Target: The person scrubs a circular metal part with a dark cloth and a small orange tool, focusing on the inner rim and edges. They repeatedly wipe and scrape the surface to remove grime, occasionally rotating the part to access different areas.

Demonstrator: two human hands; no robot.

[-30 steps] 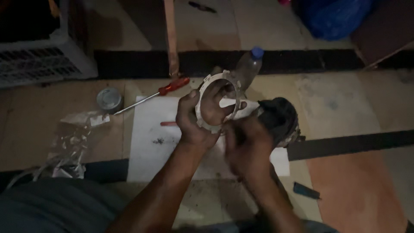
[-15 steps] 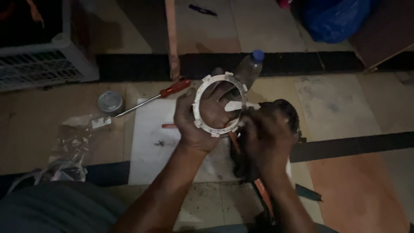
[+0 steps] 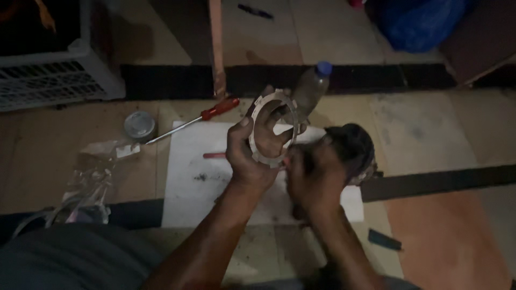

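The left hand [image 3: 248,157] holds a flat notched metal ring [image 3: 273,128] up above the white sheet [image 3: 193,182], thumb and fingers closed on the ring's lower rim, with fingertips showing through its open middle. The ring stands tilted on edge, lifted clear of the sheet. The right hand [image 3: 314,177] is just right of the ring, fingers curled in against its lower edge; whether it grips the ring or some small tool there I cannot tell, since the light is dim. Behind that hand, at the sheet's right edge, sits a dark round mechanical part [image 3: 352,150].

Judging by this, the ring is already off and apart from the dark part, and the work seems mid-way: the ring is being handled or checked (it is not seated on anything). The dark part sits untouched on the sheet.

At the sheet's upper left corner lies a red-handled screwdriver [image 3: 207,115]; further left of the sheet are a small round tin [image 3: 139,125] and a crumpled clear plastic bag [image 3: 91,180]. Beyond the sheet's top edge stands a clear plastic bottle [image 3: 312,88] with a blue cap.
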